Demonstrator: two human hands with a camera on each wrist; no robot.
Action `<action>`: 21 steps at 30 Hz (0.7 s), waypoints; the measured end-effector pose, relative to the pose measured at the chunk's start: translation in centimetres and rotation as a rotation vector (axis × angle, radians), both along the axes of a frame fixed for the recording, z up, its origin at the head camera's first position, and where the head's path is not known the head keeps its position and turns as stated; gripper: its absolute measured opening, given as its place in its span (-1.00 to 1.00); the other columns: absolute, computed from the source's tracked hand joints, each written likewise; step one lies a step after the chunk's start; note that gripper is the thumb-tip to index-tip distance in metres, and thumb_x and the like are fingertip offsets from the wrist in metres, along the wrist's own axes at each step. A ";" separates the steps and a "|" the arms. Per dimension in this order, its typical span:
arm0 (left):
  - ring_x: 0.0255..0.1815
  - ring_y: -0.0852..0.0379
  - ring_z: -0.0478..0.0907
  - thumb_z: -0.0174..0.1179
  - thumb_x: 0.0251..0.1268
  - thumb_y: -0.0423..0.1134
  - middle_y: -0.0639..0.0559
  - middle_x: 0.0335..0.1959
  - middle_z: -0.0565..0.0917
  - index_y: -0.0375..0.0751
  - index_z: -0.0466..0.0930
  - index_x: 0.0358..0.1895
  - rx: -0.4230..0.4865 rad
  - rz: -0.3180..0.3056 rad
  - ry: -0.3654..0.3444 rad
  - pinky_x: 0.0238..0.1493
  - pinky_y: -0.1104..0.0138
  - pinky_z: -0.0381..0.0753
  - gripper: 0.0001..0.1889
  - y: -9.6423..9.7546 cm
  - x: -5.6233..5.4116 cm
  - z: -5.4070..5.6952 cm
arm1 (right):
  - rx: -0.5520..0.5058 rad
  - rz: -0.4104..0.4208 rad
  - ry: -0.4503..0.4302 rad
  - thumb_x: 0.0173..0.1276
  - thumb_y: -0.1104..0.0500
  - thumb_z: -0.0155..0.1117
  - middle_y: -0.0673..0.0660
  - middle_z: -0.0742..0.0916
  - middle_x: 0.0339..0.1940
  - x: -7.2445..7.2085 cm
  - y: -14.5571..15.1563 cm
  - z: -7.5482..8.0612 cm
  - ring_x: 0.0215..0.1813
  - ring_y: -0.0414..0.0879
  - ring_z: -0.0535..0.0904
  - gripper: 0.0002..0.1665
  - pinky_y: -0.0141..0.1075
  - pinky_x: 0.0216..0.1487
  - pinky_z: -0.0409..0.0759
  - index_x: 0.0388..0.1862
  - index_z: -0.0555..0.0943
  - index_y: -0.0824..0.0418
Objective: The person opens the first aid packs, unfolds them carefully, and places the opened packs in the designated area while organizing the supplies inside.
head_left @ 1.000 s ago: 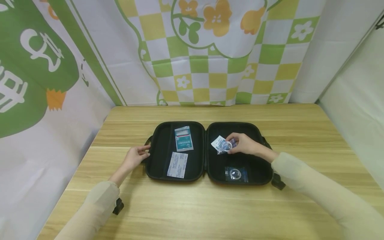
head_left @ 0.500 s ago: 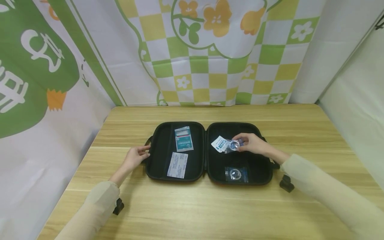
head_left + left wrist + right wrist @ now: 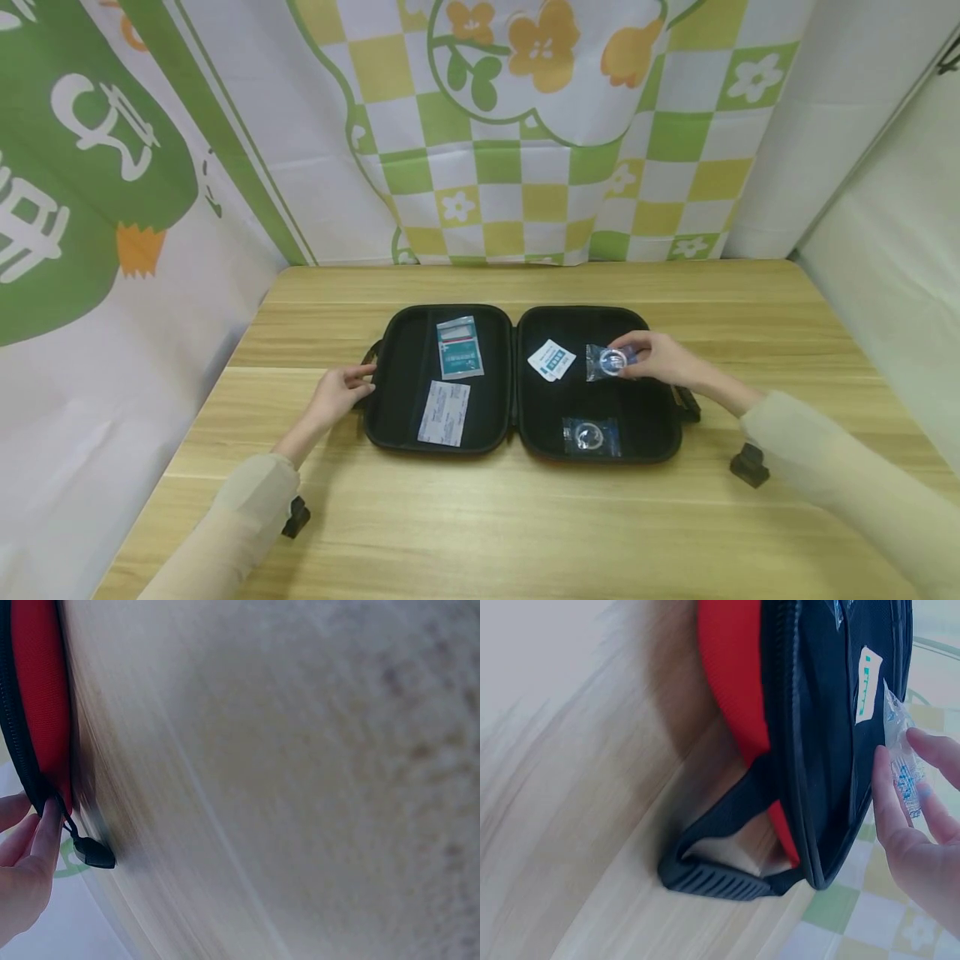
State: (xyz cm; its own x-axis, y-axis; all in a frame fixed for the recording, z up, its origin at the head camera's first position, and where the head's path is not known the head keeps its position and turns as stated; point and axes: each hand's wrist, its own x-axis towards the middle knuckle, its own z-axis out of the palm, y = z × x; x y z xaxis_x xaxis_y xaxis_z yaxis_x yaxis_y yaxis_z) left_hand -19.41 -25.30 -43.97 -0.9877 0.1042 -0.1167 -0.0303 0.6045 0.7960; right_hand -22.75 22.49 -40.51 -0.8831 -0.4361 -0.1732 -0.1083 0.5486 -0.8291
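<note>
A black-lined zip case (image 3: 525,446) with a red outer shell lies unfolded on the table. At its left rim my left hand (image 3: 342,393) grips the edge; in the left wrist view the fingers (image 3: 46,832) are by the zip, beside a black zip pull (image 3: 94,853). Over the right half, my right hand (image 3: 654,358) pinches a clear plastic packet with a white ring inside (image 3: 611,362) between thumb and fingers. A similar ring packet (image 3: 591,436) lies near the front of that half. Small white-and-teal sachets (image 3: 552,360) lie left of the held packet.
In the left half are a teal-and-white packet (image 3: 460,347) and a white printed packet (image 3: 444,413). A black carry handle (image 3: 716,877) sticks out at the right side. The wooden table (image 3: 480,525) meets a patterned cloth (image 3: 495,200) behind.
My right hand has drawn the clear ring packet to the right, off the white-and-teal sachets, which now show in full. My left hand has stayed at the case's left rim.
</note>
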 end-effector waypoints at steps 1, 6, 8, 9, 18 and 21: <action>-0.02 -0.19 0.48 0.05 0.18 -0.47 -0.37 0.06 0.44 -0.49 0.36 0.11 0.001 -0.001 0.001 -0.09 0.16 0.52 -0.61 0.0 0.0 0.0 | 0.001 0.002 0.002 0.02 0.39 0.25 0.34 0.58 -0.26 0.1 0.2 0.1 -0.36 -0.13 0.53 -0.49 -0.35 -0.36 0.56 0.00 0.40 0.51; -0.02 -0.19 0.48 0.05 0.18 -0.47 -0.37 0.07 0.43 -0.49 0.36 0.10 0.007 -0.003 0.006 -0.10 0.16 0.52 -0.61 0.0 0.0 0.0 | 0.023 0.006 0.018 0.01 0.39 0.26 0.33 0.59 -0.28 0.3 1.2 0.5 -0.38 -0.14 0.53 -0.48 -0.35 -0.37 0.57 -0.01 0.40 0.53; -0.02 -0.20 0.48 0.05 0.18 -0.48 -0.38 0.07 0.43 -0.50 0.36 0.10 0.010 -0.004 0.010 -0.10 0.15 0.52 -0.61 0.0 0.0 -0.1 | 0.036 0.007 0.026 0.00 0.38 0.26 0.33 0.58 -0.28 0.4 1.6 0.7 -0.38 -0.14 0.53 -0.48 -0.34 -0.38 0.57 -0.01 0.41 0.53; -0.02 -0.20 0.48 0.05 0.18 -0.48 -0.37 0.07 0.42 -0.50 0.36 0.10 0.010 -0.004 0.012 -0.10 0.15 0.52 -0.61 0.0 0.0 -0.1 | 0.040 0.005 0.026 0.00 0.38 0.26 0.33 0.59 -0.29 0.5 1.8 0.7 -0.39 -0.14 0.53 -0.48 -0.34 -0.39 0.57 -0.01 0.41 0.53; -0.01 -0.19 0.47 0.06 0.19 -0.45 -0.36 0.08 0.42 -0.48 0.37 0.10 -0.002 0.002 0.006 -0.07 0.15 0.51 -0.62 -0.1 -0.1 -0.3 | 0.083 0.026 0.042 0.00 0.37 0.27 0.33 0.62 -0.30 0.8 3.2 1.2 -0.37 -0.11 0.55 -0.47 -0.31 -0.45 0.56 -0.01 0.40 0.54; 0.00 -0.20 0.46 0.06 0.19 -0.44 -0.36 0.08 0.42 -0.47 0.38 0.10 -0.011 0.008 0.005 -0.07 0.15 0.51 -0.62 -0.1 -0.1 -0.2 | 0.105 0.035 0.055 0.00 0.37 0.27 0.29 0.62 -0.32 0.8 3.6 1.3 -0.45 -0.17 0.52 -0.48 -0.33 -0.51 0.53 -0.02 0.41 0.53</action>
State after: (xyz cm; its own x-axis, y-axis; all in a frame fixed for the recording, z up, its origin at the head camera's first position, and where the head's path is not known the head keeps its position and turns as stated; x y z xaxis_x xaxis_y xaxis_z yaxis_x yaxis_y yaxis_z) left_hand -19.53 -25.39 -44.22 -0.9890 0.0949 -0.1133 -0.0316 0.6131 0.7894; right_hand -21.90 26.08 -39.21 -0.8770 -0.4488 -0.1715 -0.1722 0.6269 -0.7598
